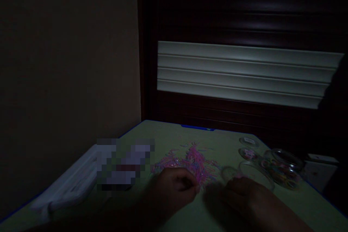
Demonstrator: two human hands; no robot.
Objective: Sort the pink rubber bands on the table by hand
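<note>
The room is dim. A loose heap of thin pink rubber bands (193, 163) lies on the pale green tabletop (174, 134). My left hand (171, 190) sits at the heap's near edge with its fingers curled together, though the dark hides whether they pinch a band. My right hand (239, 195) is blurred, curled and just right of the heap. Close beyond it stands an open clear glass jar (251, 175). A second glass jar (284, 168) behind it holds multicoloured bands.
A round lid (248, 141) and a small dish of pink bands (248, 154) lie at the far right of the table. A white tray-like object (67, 185) and a pixelated patch (122, 163) occupy the left. A wall and dark shutter border the table.
</note>
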